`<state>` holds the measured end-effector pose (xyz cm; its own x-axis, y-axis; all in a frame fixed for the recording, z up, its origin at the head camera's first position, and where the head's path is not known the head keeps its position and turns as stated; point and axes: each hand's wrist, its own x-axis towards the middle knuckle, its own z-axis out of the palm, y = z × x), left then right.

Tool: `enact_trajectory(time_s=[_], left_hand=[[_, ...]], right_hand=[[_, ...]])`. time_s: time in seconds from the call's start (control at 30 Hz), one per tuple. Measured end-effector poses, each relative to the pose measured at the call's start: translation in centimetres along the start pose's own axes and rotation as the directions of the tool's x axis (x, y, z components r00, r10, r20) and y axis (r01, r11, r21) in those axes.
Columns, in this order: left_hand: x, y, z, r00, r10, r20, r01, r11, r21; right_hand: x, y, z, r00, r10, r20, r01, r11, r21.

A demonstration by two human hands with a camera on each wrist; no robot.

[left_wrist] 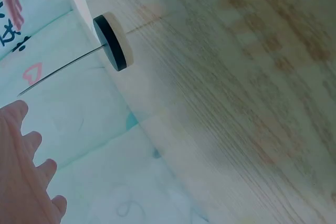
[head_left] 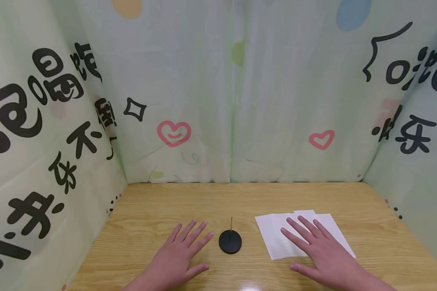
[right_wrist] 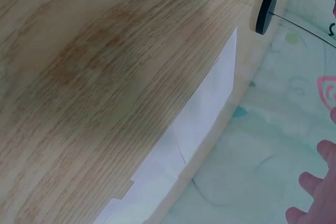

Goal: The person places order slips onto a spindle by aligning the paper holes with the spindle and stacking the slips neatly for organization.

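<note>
Between the two hands stands a black round base [head_left: 230, 242] with a thin upright metal spike [head_left: 231, 223] rising from its middle. My left hand [head_left: 180, 258] is to its left, palm down, fingers spread, holding nothing. In the left wrist view the spike [left_wrist: 60, 71] points past the fingertips. White paper sheets [head_left: 276, 236] lie overlapping on the table at the right. My right hand [head_left: 324, 254] has its fingers spread and overlaps the sheets in the head view, gripping nothing. The right wrist view shows the paper [right_wrist: 205, 108] flat, with the base [right_wrist: 266, 11] beyond it.
The wooden table [head_left: 160, 202] has a light grain. A pale curtain [head_left: 211, 81] with printed hearts, dots and black characters hangs along the table's back edge and both sides.
</note>
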<state>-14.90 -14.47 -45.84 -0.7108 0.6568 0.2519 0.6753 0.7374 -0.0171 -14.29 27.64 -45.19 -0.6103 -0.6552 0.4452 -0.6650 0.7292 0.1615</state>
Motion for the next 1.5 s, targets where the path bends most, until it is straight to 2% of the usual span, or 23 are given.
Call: enact_trajectory(time_s=[0.37,0.5,0.63,0.9,1.13,1.27,1.5], left_hand=[[0.1,-0.1,-0.1,0.997,-0.039,0.074,0.042,0.998,-0.045],[0.2,-0.1,-0.1,0.996,-0.038,0.086,0.045,0.996,-0.077],[0.3,0.2,0.0,0.995,-0.042,0.093,0.053,0.991,-0.120],[0.6,0.7,0.4,0.985,-0.079,0.152,0.113,0.967,-0.230],[1.1,1.1,0.4,0.972,-0.122,0.200,0.184,0.926,-0.330],[1.4,1.1,0.3,0.963,-0.140,0.229,0.214,0.917,-0.338],[1.8,1.2,0.5,0.959,-0.152,0.239,0.225,0.921,-0.319]], right_hand=[[0.1,-0.2,0.0,1.000,0.012,0.012,-0.012,1.000,0.010],[0.1,-0.3,0.0,1.000,0.009,-0.005,-0.009,1.000,0.029],[0.0,-0.4,0.1,0.999,0.037,0.005,-0.038,0.998,0.053],[-0.3,-0.6,0.3,0.993,0.107,0.043,-0.110,0.991,0.073],[-0.7,0.2,0.6,0.981,0.181,0.065,-0.187,0.976,0.113],[-0.9,0.9,0.9,0.979,0.192,0.075,-0.200,0.972,0.121],[-1.4,1.8,1.6,0.973,0.210,0.099,-0.221,0.968,0.119]])
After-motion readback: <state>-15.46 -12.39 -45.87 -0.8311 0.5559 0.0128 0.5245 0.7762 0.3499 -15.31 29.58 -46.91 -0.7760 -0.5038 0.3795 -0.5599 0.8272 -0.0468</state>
